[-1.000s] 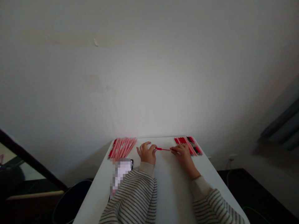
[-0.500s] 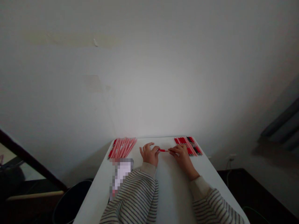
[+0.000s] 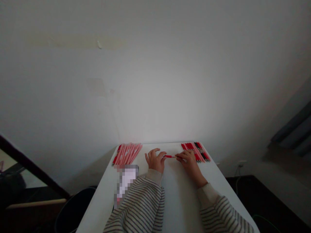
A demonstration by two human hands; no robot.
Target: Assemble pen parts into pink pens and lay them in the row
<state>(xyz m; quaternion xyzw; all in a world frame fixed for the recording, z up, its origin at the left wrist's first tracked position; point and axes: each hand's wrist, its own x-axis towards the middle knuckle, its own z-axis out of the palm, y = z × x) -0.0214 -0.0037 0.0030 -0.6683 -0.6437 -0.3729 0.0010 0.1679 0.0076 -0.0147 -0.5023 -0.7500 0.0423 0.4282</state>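
A slim pen (image 3: 169, 156) with a red section lies level between my two hands, just above or on the white table; which of the two I cannot tell. My left hand (image 3: 155, 161) pinches its left end between thumb and forefinger, the other fingers spread upward. At the other end, the fingertips of my right hand (image 3: 189, 161) are closed on the pen and cover that part. Left of my hands is a loose pile of pink pens (image 3: 127, 154). Close behind my right hand are rows of pink, red and black pens (image 3: 200, 152), partly hidden by it.
The narrow white table (image 3: 177, 200) stands against a pale wall (image 3: 155, 81). A phone-like thing (image 3: 127, 178), blurred out, lies by my left forearm. Below the table's left edge is a dark round bin (image 3: 75, 210). A wall socket (image 3: 242, 162) with a cable is at the right.
Almost nothing differs. Both hands keep their pinch on the pen in the same place, with only a very slight shift of the pen.
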